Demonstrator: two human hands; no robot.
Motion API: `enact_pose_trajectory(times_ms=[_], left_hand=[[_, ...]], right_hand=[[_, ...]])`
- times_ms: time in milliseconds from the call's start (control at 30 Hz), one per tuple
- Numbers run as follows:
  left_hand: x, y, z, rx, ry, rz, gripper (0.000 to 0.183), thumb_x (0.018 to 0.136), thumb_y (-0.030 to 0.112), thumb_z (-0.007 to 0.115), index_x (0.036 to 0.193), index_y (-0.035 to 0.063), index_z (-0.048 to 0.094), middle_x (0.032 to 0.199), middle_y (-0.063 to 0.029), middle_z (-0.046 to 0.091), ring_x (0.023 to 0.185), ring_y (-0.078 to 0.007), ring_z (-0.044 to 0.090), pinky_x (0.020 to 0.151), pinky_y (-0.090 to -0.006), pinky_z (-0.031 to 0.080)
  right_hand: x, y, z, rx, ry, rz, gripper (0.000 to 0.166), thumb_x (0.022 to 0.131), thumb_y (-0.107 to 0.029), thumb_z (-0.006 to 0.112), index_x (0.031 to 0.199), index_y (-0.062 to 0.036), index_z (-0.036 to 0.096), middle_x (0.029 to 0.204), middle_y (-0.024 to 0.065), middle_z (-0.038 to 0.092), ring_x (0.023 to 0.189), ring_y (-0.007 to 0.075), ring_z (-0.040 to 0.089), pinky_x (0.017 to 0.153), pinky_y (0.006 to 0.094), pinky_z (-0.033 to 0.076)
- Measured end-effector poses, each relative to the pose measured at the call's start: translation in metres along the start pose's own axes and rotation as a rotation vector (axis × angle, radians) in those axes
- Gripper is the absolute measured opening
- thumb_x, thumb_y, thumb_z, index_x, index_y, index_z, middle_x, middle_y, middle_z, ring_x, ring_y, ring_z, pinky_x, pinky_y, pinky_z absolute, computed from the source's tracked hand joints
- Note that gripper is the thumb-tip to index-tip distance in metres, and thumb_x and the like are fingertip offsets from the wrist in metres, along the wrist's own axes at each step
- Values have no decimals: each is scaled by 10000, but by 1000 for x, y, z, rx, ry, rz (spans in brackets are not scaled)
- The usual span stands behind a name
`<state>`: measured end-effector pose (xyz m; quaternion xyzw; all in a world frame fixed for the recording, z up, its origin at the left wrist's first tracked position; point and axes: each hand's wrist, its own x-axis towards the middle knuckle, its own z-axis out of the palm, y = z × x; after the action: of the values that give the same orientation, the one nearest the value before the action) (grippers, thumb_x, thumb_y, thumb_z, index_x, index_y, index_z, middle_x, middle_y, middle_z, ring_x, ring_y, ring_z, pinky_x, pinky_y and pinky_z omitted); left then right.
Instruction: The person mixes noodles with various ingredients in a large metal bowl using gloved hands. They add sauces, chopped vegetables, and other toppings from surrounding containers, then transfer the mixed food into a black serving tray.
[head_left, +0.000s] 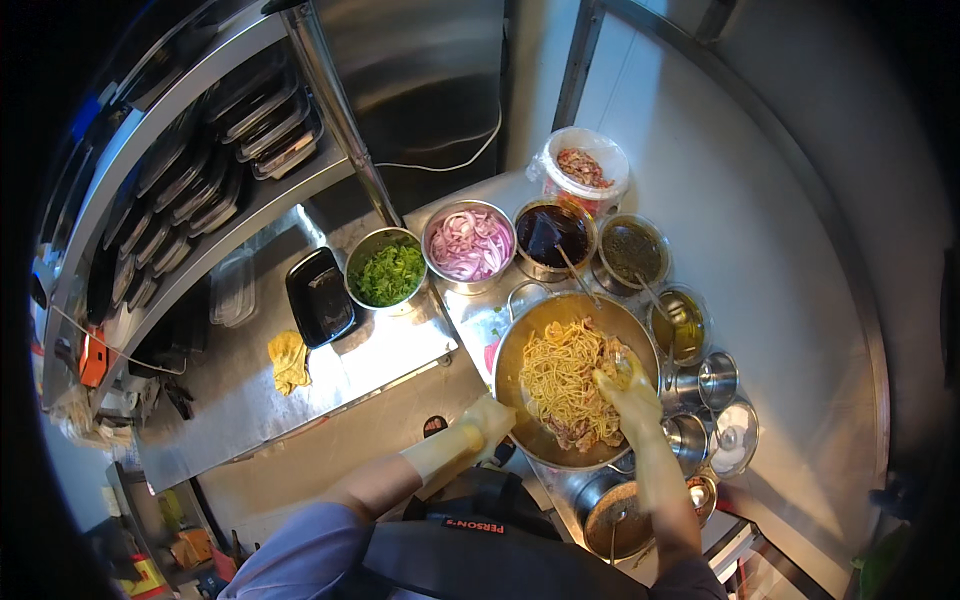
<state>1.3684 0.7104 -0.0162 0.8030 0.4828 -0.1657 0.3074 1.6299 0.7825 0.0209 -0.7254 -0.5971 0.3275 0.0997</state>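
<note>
A wide steel mixing bowl (517, 442) with loop handles stands before me. Inside it lie yellow noodles (562, 367), mixed with pieces that look like meat. My left hand (491, 421), in a pale translucent glove, grips the bowl's near left rim. Also gloved, my right hand (634, 394) reaches in over the right side. Its thumb and fingers are spread against the noodles and meat; whether they close on any food is hidden.
Sliced red onions (471, 244), chopped green herbs (388, 274), dark sauce (551, 232), green sauce (634, 247) and oil (679, 322) ring the bowl in containers. A black tray (319, 296) and yellow cloth (289, 361) lie left. Lower right stands a pot (619, 517). Shelves hold stacked containers (274, 127).
</note>
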Motion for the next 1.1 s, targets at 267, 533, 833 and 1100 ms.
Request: enact_pose_trajectory(times_ms=[267, 533, 833, 1100], left_hand=[[8, 6, -5, -172, -74, -133, 347, 805, 7, 658, 1140, 66, 722, 1152, -209, 703, 1081, -376, 697, 871, -423, 588], [-20, 8, 10, -176, 114, -70, 280, 809, 31, 678, 1083, -6, 726, 1020, -223, 716, 1003, -422, 704, 818, -440, 584], [-194, -26, -62, -721, -47, -855, 324, 991, 319, 515, 1132, 137, 743, 1002, -130, 745, 931, -269, 747, 785, -410, 590], [-310, -113, 32, -1056, 594, -1117, 370, 893, 306, 660, 1141, 36, 707, 906, -100, 742, 828, -212, 693, 739, -324, 500]], right_hand=[[17, -38, 89, -452, -221, 19, 604, 821, -332, 726, 1364, -151, 533, 1189, 229, 692, 1119, 394, 667, 941, 440, 541], [27, 0, 94, -242, -18, -211, 346, 876, -157, 620, 1172, 25, 615, 1077, 224, 712, 1039, 367, 695, 904, 475, 536], [-42, -155, 77, -190, -482, -481, 540, 767, -2, 683, 1296, 5, 579, 1096, 55, 694, 947, 154, 667, 786, 334, 549], [-105, -310, 149, 380, -424, -807, 483, 763, -198, 716, 1229, -83, 659, 997, 194, 721, 958, 307, 695, 833, 374, 547]])
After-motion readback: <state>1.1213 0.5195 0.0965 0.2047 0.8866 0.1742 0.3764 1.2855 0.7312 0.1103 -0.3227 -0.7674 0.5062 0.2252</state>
